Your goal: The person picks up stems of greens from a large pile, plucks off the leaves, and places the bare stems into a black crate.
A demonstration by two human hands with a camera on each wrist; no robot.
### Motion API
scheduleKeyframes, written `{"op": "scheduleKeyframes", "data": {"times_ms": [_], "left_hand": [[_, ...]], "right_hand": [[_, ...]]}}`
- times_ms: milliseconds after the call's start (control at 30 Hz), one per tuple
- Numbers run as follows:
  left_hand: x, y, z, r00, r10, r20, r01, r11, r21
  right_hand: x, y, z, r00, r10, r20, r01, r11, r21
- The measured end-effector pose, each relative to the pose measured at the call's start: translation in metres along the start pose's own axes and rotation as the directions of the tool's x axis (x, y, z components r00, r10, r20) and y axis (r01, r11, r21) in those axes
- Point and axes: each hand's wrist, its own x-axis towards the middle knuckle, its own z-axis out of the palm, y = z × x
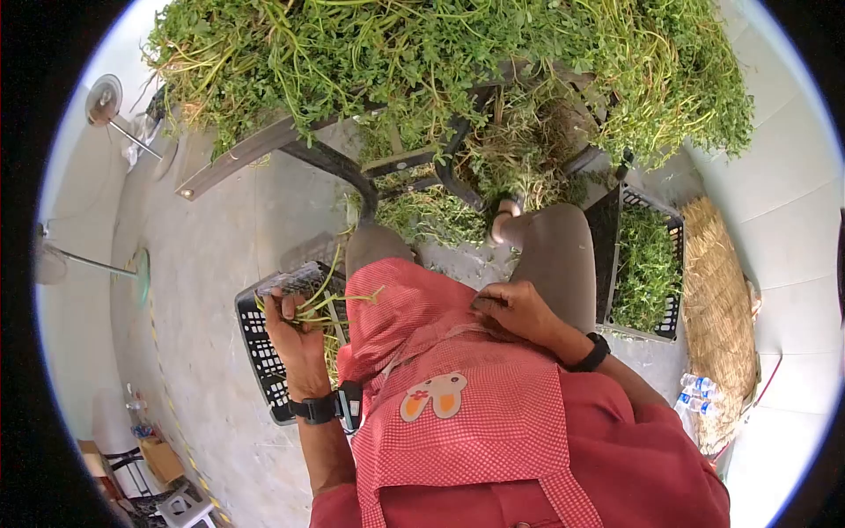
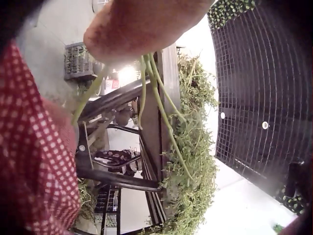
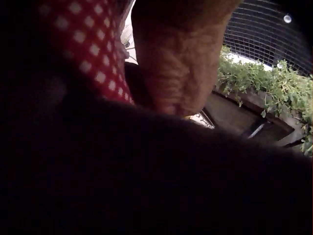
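Note:
My left hand (image 1: 299,348) grips a few long green plant stems (image 1: 356,300) above a black plastic crate (image 1: 257,348) at my left side. In the left wrist view, the stems (image 2: 157,93) hang out below a finger (image 2: 142,32). My right hand (image 1: 524,312) rests on the lap of the red checked apron (image 1: 466,440), its fingers loosely bent and no plant seen in it. The right wrist view is mostly dark, with part of that hand (image 3: 176,68) beside the apron cloth. A large heap of leafy green plants (image 1: 422,62) covers the table in front of me.
The table's metal edge (image 1: 233,163) and black legs (image 1: 339,172) stand before my knees. Cut plants (image 1: 528,132) lie on the floor beneath. At right are a crate of greens (image 1: 673,304), a rolled straw mat (image 1: 717,326) and water bottles (image 1: 697,396).

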Motion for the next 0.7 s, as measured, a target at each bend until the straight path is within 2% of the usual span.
{"op": "scheduleKeyframes", "data": {"times_ms": [33, 133, 200, 233, 267, 400, 500, 533, 567, 600, 633, 700], "left_hand": [[-0.002, -0.001, -0.002, 1.000, 0.005, 0.000, -0.005, 1.000, -0.001], [-0.009, -0.001, 0.005, 0.987, -0.020, -0.159, 0.024, 0.999, 0.027], [-0.010, 0.001, 0.004, 0.994, -0.010, -0.107, 0.014, 0.999, 0.035], [-0.011, 0.001, -0.001, 0.998, -0.005, -0.066, 0.008, 0.999, 0.039], [-0.010, 0.004, -0.006, 0.999, -0.031, 0.030, 0.031, 0.999, 0.013], [-0.013, 0.007, -0.005, 0.991, 0.119, -0.058, -0.111, 0.985, 0.132], [-0.007, 0.012, 0.006, 0.991, 0.058, 0.121, -0.060, 0.998, 0.018], [-0.004, 0.013, 0.006, 0.991, 0.063, 0.120, -0.065, 0.998, 0.012], [0.000, 0.012, 0.006, 0.980, 0.039, 0.195, -0.032, 0.999, -0.040], [0.001, 0.011, 0.009, 0.964, 0.016, 0.267, 0.008, 0.996, -0.087], [0.001, 0.011, 0.011, 0.964, 0.014, 0.265, 0.011, 0.996, -0.091], [-0.003, 0.011, 0.019, 0.911, -0.028, 0.412, 0.091, 0.987, -0.135]], "right_hand": [[-0.001, 0.000, -0.001, 1.000, 0.022, 0.000, -0.022, 0.999, 0.027], [-0.004, -0.002, -0.001, 0.999, 0.042, -0.020, -0.042, 0.998, 0.037], [-0.006, -0.003, -0.001, 0.998, 0.039, -0.040, -0.039, 0.999, 0.016], [-0.009, -0.002, 0.001, 0.996, 0.086, -0.033, -0.085, 0.995, 0.051], [-0.009, -0.002, 0.003, 0.992, 0.125, -0.018, -0.123, 0.989, 0.085], [-0.005, 0.003, 0.014, 1.000, -0.019, 0.020, 0.019, 1.000, 0.005], [-0.005, -0.007, 0.004, 1.000, 0.007, -0.020, -0.007, 0.999, 0.033], [-0.005, -0.008, -0.001, 0.997, 0.047, -0.059, -0.046, 0.998, 0.031], [-0.003, -0.008, -0.006, 0.991, 0.085, -0.103, -0.083, 0.996, 0.026], [-0.003, -0.009, -0.008, 0.971, 0.226, -0.075, -0.218, 0.970, 0.105], [-0.004, -0.010, -0.010, 0.971, 0.229, -0.074, -0.221, 0.970, 0.101], [-0.003, -0.012, -0.010, 0.988, 0.110, -0.107, -0.103, 0.992, 0.075]]}}
